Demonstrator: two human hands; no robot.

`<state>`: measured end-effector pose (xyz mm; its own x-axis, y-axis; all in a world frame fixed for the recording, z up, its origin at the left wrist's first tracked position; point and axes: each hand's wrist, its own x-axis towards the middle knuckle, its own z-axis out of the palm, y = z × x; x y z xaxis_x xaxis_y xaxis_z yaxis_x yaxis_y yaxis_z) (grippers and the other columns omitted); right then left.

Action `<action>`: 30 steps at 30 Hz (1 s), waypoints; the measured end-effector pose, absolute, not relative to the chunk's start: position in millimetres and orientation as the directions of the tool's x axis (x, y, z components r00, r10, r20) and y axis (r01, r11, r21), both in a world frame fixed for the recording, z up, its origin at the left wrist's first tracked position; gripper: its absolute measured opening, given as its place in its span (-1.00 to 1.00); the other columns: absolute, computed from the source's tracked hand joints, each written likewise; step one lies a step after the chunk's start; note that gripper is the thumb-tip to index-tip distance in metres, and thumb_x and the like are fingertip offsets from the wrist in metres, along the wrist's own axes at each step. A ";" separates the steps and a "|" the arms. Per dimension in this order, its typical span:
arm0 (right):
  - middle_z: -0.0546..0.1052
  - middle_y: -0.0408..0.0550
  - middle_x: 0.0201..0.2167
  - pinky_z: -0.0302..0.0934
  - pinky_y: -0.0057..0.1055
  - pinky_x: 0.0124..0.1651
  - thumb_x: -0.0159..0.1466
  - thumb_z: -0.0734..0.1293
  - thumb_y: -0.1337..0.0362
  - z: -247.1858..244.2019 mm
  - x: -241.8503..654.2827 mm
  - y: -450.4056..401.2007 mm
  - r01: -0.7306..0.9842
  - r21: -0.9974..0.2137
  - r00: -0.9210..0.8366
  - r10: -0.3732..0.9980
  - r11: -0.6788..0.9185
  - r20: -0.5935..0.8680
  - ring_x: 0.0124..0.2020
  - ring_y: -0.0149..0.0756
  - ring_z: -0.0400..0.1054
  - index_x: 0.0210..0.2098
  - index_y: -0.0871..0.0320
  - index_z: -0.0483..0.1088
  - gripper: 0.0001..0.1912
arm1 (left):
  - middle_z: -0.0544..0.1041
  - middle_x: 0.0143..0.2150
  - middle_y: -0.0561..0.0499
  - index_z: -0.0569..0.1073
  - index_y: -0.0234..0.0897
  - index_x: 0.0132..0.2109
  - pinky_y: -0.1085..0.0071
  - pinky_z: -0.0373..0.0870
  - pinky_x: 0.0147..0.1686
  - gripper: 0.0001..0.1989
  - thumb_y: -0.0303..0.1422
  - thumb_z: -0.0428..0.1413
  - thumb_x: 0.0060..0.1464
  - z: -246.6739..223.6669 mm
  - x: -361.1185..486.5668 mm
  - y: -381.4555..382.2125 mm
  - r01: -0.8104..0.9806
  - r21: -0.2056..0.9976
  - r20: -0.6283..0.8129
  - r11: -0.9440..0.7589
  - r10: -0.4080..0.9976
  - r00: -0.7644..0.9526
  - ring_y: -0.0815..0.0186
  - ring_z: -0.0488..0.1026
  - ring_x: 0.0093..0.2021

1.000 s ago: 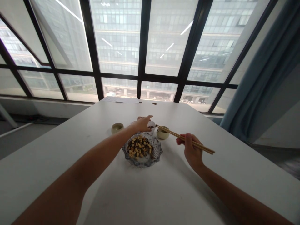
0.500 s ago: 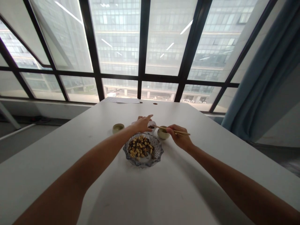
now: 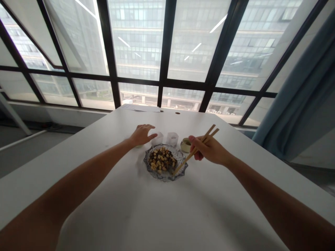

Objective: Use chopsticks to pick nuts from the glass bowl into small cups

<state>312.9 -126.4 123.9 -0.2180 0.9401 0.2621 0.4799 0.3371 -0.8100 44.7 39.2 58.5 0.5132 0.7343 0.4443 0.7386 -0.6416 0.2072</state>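
My right hand (image 3: pixel 206 148) grips a pair of wooden chopsticks (image 3: pixel 193 152), their tips down at the right inner side of a scalloped glass bowl (image 3: pixel 167 178). Peanuts in shells and dark seeds (image 3: pixel 161 159) lie heaped in that bowl, mostly toward its left. Fingers apart and holding nothing, my left hand (image 3: pixel 142 135) hovers over a small green cup, which it mostly hides. Behind the bowl stand two whitish translucent cups, one (image 3: pixel 157 138) by my left thumb and another (image 3: pixel 172 138) with something dark inside. A green cup (image 3: pixel 185 144) sits beside my right hand.
All of this stands on a long white table (image 3: pixel 162 216). White paper (image 3: pixel 141 108) lies at its far end near two round holes. Beyond are black-framed windows, with a blue curtain (image 3: pixel 295 101) on the right.
My left hand has moved left, off the whitish cups. My right hand has drawn back from the cups and tilted the chopsticks down into the glass bowl. The view has shifted slightly.
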 end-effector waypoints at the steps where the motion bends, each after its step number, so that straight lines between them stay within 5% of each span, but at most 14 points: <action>1: 0.44 -0.08 -0.78 0.20 -0.52 -0.70 0.20 0.25 -0.34 119.6 307.7 -124.6 0.469 -0.816 -0.220 0.940 0.337 0.261 -0.76 -0.40 0.31 -0.62 0.18 0.44 -0.31 | 0.48 0.20 -0.16 0.43 -0.27 0.17 0.09 0.17 0.26 -0.50 -0.05 0.01 0.23 53.8 34.8 37.8 0.754 0.225 0.473 -0.617 0.746 0.469 0.04 0.37 0.23; 9: 0.48 -0.06 -0.72 0.29 -0.46 -0.65 0.18 0.30 -0.31 94.8 295.8 -113.0 0.375 -0.826 -0.028 0.896 0.421 0.443 -0.71 -0.35 0.35 -0.56 0.17 0.46 -0.36 | 0.46 0.18 -0.23 0.39 -0.33 0.17 0.13 0.28 0.22 -0.43 -0.02 0.04 0.18 9.4 -1.2 32.3 0.747 0.458 0.544 -0.481 0.817 0.192 0.05 0.38 0.20; 15: 0.52 -0.06 -0.66 0.34 -0.41 -0.59 0.27 0.32 -0.19 83.4 305.3 -124.5 0.429 -0.768 0.051 0.836 0.476 0.546 -0.63 -0.30 0.41 -0.48 0.15 0.52 -0.47 | 0.48 0.18 -0.25 0.29 -0.35 0.25 0.16 0.35 0.16 -0.28 0.07 0.09 0.13 -3.9 -1.3 28.5 0.642 0.675 0.419 -0.363 0.905 0.070 0.06 0.45 0.14; 30: 0.55 -0.04 -0.65 0.23 -0.45 -0.65 0.27 0.39 -0.03 68.2 298.7 -143.1 0.539 -0.704 -0.021 0.843 0.463 0.538 -0.67 -0.30 0.40 -0.53 0.14 0.53 -0.59 | 0.58 0.01 -0.24 0.28 -0.40 0.27 0.18 0.43 0.03 -0.21 0.09 0.13 0.09 -1.7 0.6 25.6 0.629 0.701 0.382 -0.336 0.922 0.065 0.08 0.53 -0.01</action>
